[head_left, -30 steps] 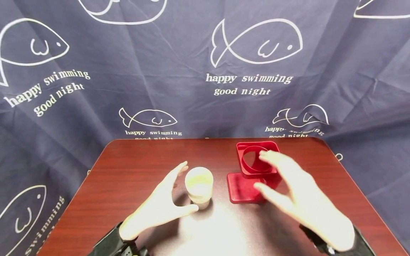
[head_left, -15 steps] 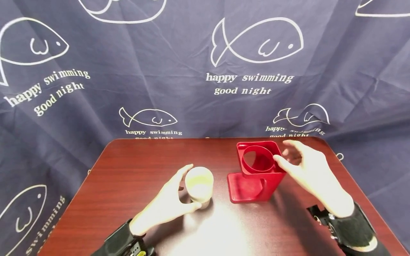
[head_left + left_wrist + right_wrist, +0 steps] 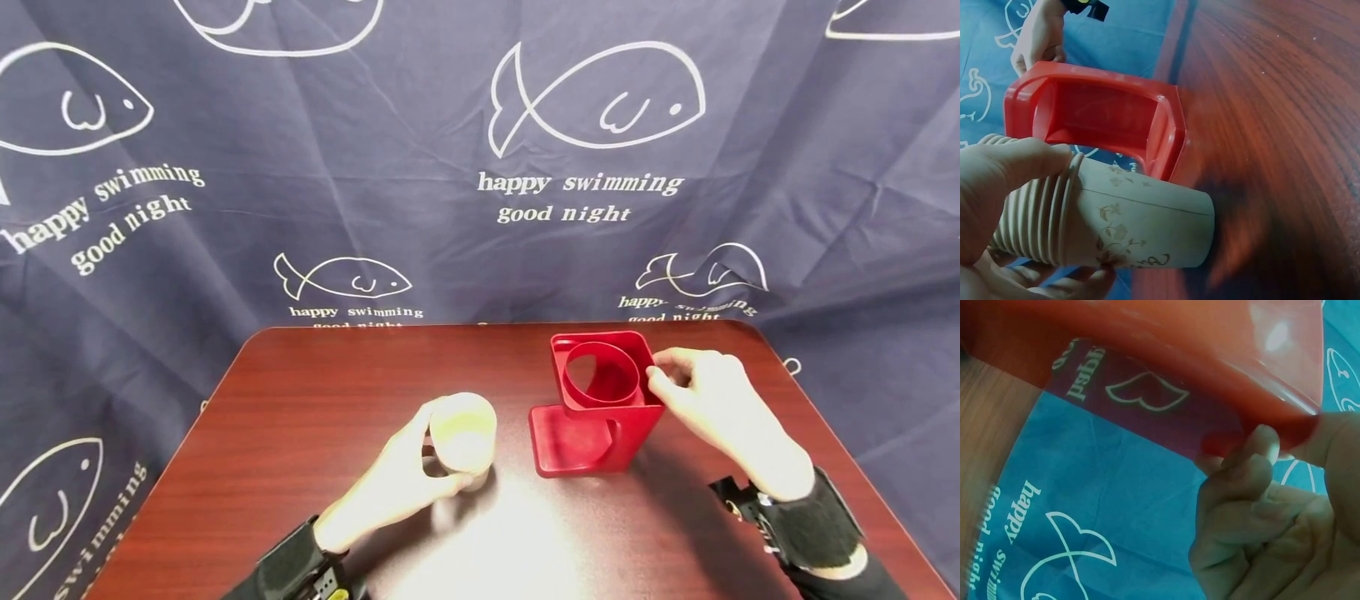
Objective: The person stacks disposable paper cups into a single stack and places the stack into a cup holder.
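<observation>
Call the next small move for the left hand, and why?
Probably lift the stack of paper cups off the table toward the ring on top of the red holder. The left hand already grips the stack, which stands beside the holder, and the right hand pinches the holder's top edge, steadying it.

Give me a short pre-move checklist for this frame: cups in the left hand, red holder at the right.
1. Left hand grips the cup stack: ok, thumb and fingers wrap it.
2. Cups nested as one stack: ok, several rims show in the left wrist view.
3. Right hand steadies the holder: ok, fingers pinch its top right corner.
4. Holder's ring free: ok, nothing in it.
5. Holder flat on the table: cannot tell.
</observation>
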Demonstrator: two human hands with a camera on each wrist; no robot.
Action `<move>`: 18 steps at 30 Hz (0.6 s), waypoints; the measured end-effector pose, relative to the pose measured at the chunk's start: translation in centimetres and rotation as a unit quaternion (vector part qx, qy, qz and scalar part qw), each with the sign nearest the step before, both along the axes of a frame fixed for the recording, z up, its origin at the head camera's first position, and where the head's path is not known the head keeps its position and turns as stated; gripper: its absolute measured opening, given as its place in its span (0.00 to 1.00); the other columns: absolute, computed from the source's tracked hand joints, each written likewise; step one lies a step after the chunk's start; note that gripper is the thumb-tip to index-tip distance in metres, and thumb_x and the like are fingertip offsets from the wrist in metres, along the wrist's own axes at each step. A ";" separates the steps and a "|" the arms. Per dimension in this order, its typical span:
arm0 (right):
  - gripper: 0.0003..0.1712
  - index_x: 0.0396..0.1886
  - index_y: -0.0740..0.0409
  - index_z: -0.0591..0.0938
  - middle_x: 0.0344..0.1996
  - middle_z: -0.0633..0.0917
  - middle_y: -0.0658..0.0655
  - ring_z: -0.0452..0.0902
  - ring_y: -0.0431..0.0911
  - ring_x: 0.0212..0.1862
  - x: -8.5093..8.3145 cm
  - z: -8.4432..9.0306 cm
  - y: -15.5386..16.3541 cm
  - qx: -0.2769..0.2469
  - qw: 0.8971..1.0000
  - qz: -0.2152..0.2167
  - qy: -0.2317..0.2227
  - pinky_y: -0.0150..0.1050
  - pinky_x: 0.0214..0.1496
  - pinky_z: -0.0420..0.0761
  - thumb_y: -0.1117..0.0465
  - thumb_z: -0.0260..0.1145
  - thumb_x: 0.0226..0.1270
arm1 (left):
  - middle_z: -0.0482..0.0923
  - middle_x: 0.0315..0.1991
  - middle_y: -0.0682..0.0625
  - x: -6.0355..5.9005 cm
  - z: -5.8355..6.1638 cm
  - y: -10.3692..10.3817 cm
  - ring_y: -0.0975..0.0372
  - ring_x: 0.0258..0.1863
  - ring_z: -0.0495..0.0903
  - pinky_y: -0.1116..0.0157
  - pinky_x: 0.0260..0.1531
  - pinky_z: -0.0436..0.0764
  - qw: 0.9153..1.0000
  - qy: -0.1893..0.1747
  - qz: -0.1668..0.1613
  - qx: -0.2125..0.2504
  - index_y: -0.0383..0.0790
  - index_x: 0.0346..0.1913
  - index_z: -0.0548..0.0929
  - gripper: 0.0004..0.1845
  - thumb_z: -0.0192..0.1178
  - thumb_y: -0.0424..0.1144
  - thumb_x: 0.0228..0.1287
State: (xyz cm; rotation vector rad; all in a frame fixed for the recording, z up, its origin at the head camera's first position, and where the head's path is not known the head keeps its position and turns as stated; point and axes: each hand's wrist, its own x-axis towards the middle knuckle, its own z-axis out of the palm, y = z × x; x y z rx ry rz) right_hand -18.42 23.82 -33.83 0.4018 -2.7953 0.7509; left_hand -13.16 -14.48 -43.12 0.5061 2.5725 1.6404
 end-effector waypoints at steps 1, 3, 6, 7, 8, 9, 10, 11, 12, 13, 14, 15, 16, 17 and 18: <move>0.16 0.48 0.64 0.88 0.32 0.90 0.56 0.81 0.44 0.30 0.0 0.0 0.0 0.001 1.000 0.005 0.000 0.41 0.35 0.81 0.61 0.66 0.66 | 0.79 0.57 0.57 0.0 -0.1 0.0 0.58 0.50 0.81 0.60 0.52 0.82 1.000 -0.003 0.001 0.002 0.59 0.70 0.67 0.46 0.82 0.42 0.49; 0.17 0.50 0.65 0.88 0.35 0.91 0.58 0.84 0.46 0.32 -0.1 0.0 0.1 0.007 1.000 0.010 0.004 0.44 0.38 0.82 0.61 0.66 0.66 | 0.80 0.56 0.56 0.0 -0.1 0.0 0.58 0.50 0.82 0.60 0.52 0.82 1.000 0.001 0.003 0.000 0.58 0.69 0.67 0.46 0.82 0.42 0.48; 0.17 0.51 0.65 0.88 0.38 0.91 0.60 0.85 0.49 0.35 -0.1 0.0 0.2 0.010 1.000 0.013 -0.001 0.47 0.40 0.83 0.61 0.66 0.68 | 0.80 0.55 0.55 -0.1 -0.2 0.0 0.58 0.50 0.82 0.60 0.51 0.83 1.000 0.017 0.003 0.001 0.55 0.68 0.68 0.45 0.83 0.40 0.48; 0.16 0.50 0.64 0.88 0.37 0.91 0.59 0.85 0.48 0.34 -0.1 0.0 0.3 0.012 1.000 0.014 -0.003 0.46 0.40 0.82 0.60 0.66 0.68 | 0.80 0.55 0.55 -0.2 -0.2 0.1 0.59 0.50 0.83 0.61 0.51 0.84 1.000 0.020 0.004 0.001 0.55 0.68 0.69 0.45 0.83 0.40 0.47; 0.14 0.48 0.61 0.89 0.35 0.91 0.57 0.84 0.47 0.33 -0.1 0.0 0.3 0.013 1.000 0.014 -0.007 0.45 0.39 0.82 0.60 0.65 0.69 | 0.80 0.55 0.55 -0.3 -0.1 0.1 0.59 0.50 0.83 0.61 0.51 0.84 1.000 0.025 0.001 0.002 0.55 0.68 0.69 0.45 0.83 0.40 0.47; 0.12 0.44 0.58 0.91 0.32 0.91 0.54 0.83 0.46 0.31 -0.1 0.1 0.3 0.014 1.000 0.014 -0.012 0.43 0.37 0.80 0.60 0.65 0.69 | 0.80 0.55 0.55 -0.3 -0.1 0.1 0.59 0.50 0.82 0.62 0.52 0.84 1.000 0.023 -0.001 0.004 0.56 0.68 0.69 0.45 0.83 0.39 0.47; 0.10 0.40 0.54 0.91 0.28 0.89 0.51 0.80 0.44 0.28 -0.1 0.1 0.3 0.015 1.000 0.015 -0.015 0.41 0.35 0.79 0.60 0.64 0.69 | 0.80 0.55 0.55 -0.3 0.0 0.1 0.59 0.50 0.82 0.62 0.52 0.84 1.000 0.020 -0.003 0.007 0.57 0.68 0.69 0.45 0.83 0.39 0.47; 0.10 0.34 0.50 0.91 0.24 0.87 0.47 0.77 0.42 0.26 -0.1 0.1 0.3 0.018 1.000 0.017 -0.019 0.39 0.33 0.76 0.60 0.63 0.70 | 0.80 0.55 0.56 -0.3 0.0 0.1 0.60 0.50 0.82 0.62 0.52 0.84 1.000 0.019 -0.004 0.007 0.57 0.68 0.69 0.45 0.83 0.39 0.47; 0.12 0.28 0.46 0.89 0.20 0.84 0.44 0.74 0.40 0.23 -0.1 0.2 0.2 0.021 0.999 0.021 -0.021 0.37 0.31 0.74 0.60 0.62 0.70 | 0.80 0.55 0.56 -0.3 0.1 0.0 0.60 0.51 0.82 0.62 0.52 0.84 1.000 0.013 -0.005 0.010 0.58 0.68 0.69 0.45 0.83 0.39 0.47; 0.15 0.23 0.43 0.86 0.16 0.79 0.42 0.70 0.39 0.21 -0.2 0.3 0.2 0.028 0.999 0.024 -0.020 0.35 0.29 0.71 0.60 0.61 0.70 | 0.80 0.54 0.56 -0.3 0.2 0.0 0.60 0.50 0.82 0.62 0.52 0.84 1.000 0.008 -0.005 0.010 0.59 0.67 0.69 0.45 0.83 0.39 0.47; 0.18 0.19 0.41 0.83 0.13 0.75 0.41 0.67 0.39 0.19 -0.2 0.3 0.1 0.033 0.999 0.026 -0.019 0.35 0.28 0.69 0.61 0.61 0.69 | 0.81 0.54 0.57 -0.2 0.3 0.0 0.60 0.50 0.83 0.62 0.52 0.84 1.000 0.003 -0.005 0.011 0.59 0.67 0.69 0.45 0.83 0.40 0.47; 0.20 0.16 0.41 0.80 0.12 0.72 0.41 0.65 0.39 0.18 -0.2 0.4 0.0 0.038 0.999 0.029 -0.016 0.34 0.27 0.68 0.62 0.60 0.69 | 0.81 0.53 0.58 -0.2 0.4 0.0 0.60 0.49 0.83 0.62 0.52 0.84 1.000 -0.005 -0.004 0.014 0.61 0.66 0.69 0.45 0.83 0.40 0.47; 0.21 0.14 0.41 0.78 0.11 0.70 0.41 0.63 0.39 0.18 -0.3 0.5 -0.1 0.043 0.999 0.030 -0.014 0.34 0.26 0.67 0.63 0.59 0.68 | 0.81 0.53 0.58 -0.2 0.6 -0.1 0.60 0.49 0.83 0.62 0.52 0.84 1.000 -0.004 -0.003 0.015 0.61 0.66 0.69 0.44 0.83 0.39 0.47; 0.22 0.13 0.41 0.77 0.10 0.69 0.41 0.62 0.39 0.17 -0.3 0.6 -0.2 0.047 0.998 0.031 -0.014 0.34 0.26 0.67 0.63 0.59 0.67 | 0.81 0.54 0.58 -0.3 0.8 -0.1 0.60 0.49 0.83 0.62 0.53 0.84 1.000 -0.002 -0.003 0.015 0.62 0.66 0.69 0.44 0.83 0.39 0.47; 0.21 0.13 0.42 0.78 0.10 0.69 0.41 0.62 0.39 0.17 -0.4 0.7 -0.3 0.051 0.998 0.030 -0.015 0.35 0.26 0.67 0.64 0.59 0.67 | 0.81 0.54 0.58 -0.3 1.0 -0.1 0.60 0.50 0.83 0.62 0.54 0.84 1.000 0.006 -0.002 0.013 0.62 0.66 0.69 0.44 0.83 0.40 0.47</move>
